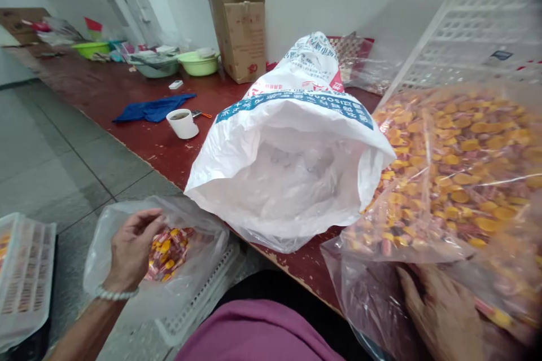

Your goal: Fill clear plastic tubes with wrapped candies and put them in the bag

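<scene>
1. Small candy-like wrapped pieces, orange-yellow and red (169, 256): heaped in a translucent soft plastic liner (95, 262), over a white perforated plastic crate (180, 318), lower left.
2. Large clear plastic bag (457, 180), filled with similar pieces: at right, beside the sack.
3. Handling, as judged: pieces light and slick; full bag heavy, limp, slippery, prone to slump. Best hold: gathered slack film, with support beneath.
4. Left hand (132, 245), pale beaded bracelet (116, 293) at wrist: over the liner, fingers bent, thumb extended; any grip indiscernible.
5. Right hand (444, 304): at bag's near lower edge, thumb spread, fingertips hidden; grip indiscernible.
6. Outward: white printed sack (237, 149), mouth gaping, on red worn tabletop (95, 82); white cup (186, 127) behind; blue cloth (152, 108); brown cardboard box (246, 39).
</scene>
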Tool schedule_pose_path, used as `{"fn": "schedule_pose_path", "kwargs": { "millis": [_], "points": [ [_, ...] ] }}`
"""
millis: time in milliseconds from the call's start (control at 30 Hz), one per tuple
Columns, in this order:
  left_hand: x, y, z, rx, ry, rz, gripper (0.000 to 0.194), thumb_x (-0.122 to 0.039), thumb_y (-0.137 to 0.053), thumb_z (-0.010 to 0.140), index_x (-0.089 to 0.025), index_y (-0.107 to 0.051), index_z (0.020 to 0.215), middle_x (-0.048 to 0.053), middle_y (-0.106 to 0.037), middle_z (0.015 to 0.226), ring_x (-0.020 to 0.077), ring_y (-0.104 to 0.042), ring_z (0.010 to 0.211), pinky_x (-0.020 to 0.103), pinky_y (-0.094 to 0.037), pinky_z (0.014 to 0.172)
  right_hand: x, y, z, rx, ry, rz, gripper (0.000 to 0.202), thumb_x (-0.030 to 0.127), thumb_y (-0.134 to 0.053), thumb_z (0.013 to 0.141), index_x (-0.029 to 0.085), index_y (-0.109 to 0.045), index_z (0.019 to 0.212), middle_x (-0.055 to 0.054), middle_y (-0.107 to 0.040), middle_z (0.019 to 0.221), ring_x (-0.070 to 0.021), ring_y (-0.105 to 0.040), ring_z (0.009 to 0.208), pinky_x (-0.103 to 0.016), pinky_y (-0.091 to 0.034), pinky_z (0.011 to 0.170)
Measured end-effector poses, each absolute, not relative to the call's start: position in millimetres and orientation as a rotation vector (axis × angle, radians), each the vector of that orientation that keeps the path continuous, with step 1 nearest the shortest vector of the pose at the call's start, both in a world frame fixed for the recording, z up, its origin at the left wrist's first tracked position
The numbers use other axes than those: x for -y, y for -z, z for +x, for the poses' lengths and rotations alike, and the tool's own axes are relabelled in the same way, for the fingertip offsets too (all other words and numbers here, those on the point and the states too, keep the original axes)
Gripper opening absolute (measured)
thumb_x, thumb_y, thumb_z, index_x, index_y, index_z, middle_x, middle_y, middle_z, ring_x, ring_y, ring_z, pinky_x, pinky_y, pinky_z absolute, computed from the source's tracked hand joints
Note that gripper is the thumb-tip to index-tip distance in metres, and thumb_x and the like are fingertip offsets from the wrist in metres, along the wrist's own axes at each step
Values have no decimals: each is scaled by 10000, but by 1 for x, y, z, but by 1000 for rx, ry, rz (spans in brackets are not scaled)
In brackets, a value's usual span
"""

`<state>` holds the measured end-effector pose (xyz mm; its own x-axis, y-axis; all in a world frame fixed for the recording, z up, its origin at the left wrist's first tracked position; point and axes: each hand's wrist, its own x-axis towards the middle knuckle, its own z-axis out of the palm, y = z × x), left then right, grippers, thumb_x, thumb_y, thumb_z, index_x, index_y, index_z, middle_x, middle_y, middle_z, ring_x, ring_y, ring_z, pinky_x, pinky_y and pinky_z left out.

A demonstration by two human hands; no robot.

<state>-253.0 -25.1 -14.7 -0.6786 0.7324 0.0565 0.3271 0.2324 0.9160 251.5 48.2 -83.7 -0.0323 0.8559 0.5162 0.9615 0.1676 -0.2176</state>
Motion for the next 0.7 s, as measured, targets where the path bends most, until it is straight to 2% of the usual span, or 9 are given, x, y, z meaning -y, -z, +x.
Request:
{"fn": "schedule_pose_path", "kwargs": {
  "millis": [33, 100, 167, 267, 333, 400, 500, 600, 700],
  "points": [
    [20, -2, -228, -2057, -1403, 1063, 165, -369, -635, 756, -317, -587, 905, -39, -640, 822, 174, -610, 781, 331, -493, 753, -50, 84, 250, 1967, 260, -1692, 243, 348, -425, 796, 226, -633, 823, -91, -644, 816, -270, -585, 787, -419, -427, 732],
    [-3, -31, -178, -1882, -1264, 1535, 123, -311, -573, 821, -286, -634, 925, -6, -651, 961, 184, -601, 920, 316, -465, 858, -52, 85, 247, 2067, 301, -1670, 236, 298, -418, 802, 209, -636, 797, -100, -642, 803, -266, -579, 791, -409, -418, 722],
    [-43, -47, -139, -1659, -1124, 1937, 238, -204, -469, 875, -241, -619, 1056, 28, -628, 1090, 181, -571, 1020, 298, -435, 914, -53, 87, 245, 2087, 404, -1695, 233, 267, -422, 813, 190, -640, 779, -113, -640, 796, -266, -573, 784, -406, -414, 705],
    [-113, -38, -112, -1641, -953, 2233, 376, -37, -352, 849, -146, -563, 1140, 88, -596, 1126, 176, -548, 1055, 300, -421, 935, -50, 92, 244, 2065, 558, -1726, 243, 264, -426, 849, 158, -645, 846, -121, -657, 878, -265, -576, 813, -397, -433, 708],
    [-146, -18, -113, -1913, -450, 2318, 439, 25, -350, 792, -121, -548, 1156, 120, -580, 1124, 206, -541, 1056, 338, -427, 926, -47, 95, 245, 2057, 586, -1726, 252, 262, -432, 865, 135, -639, 931, -123, -660, 959, -262, -581, 872, -390, -448, 735],
    [-159, 2, -122, -1976, -258, 2314, 356, -23, -411, 788, -99, -579, 1094, 163, -578, 1095, 279, -540, 1032, 433, -446, 878, -44, 96, 247, 2032, 566, -1728, 252, 232, -441, 862, 127, -626, 996, -122, -655, 1007, -257, -582, 928, -391, -453, 766],
    [-154, 21, -139, -1927, -176, 2382, 343, -139, -448, 830, -138, -540, 1161, 164, -512, 1227, 324, -466, 1130, 504, -417, 901, -44, 96, 248, 1981, 518, -1688, 255, 158, -426, 842, 134, -616, 1011, -118, -654, 1011, -248, -584, 946, -389, -460, 783],
    [-141, 26, -148, -1852, -211, 2451, 391, -158, -391, 860, -159, -471, 1243, 139, -461, 1300, 278, -408, 1206, 467, -364, 992, -44, 93, 246, 1919, 507, -1620, 246, 152, -405, 846, 129, -614, 973, -123, -658, 949, -243, -580, 889, -375, -471, 756],
    [-133, 25, -152, -1860, -296, 2453, 431, -182, -393, 863, -135, -420, 1291, 145, -497, 1243, 241, -460, 1149, 402, -377, 991, -43, 89, 243, 1886, 487, -1581, 225, 213, -423, 866, 120, -606, 957, -121, -658, 886, -230, -572, 811, -350, -475, 732]
  ]
}}
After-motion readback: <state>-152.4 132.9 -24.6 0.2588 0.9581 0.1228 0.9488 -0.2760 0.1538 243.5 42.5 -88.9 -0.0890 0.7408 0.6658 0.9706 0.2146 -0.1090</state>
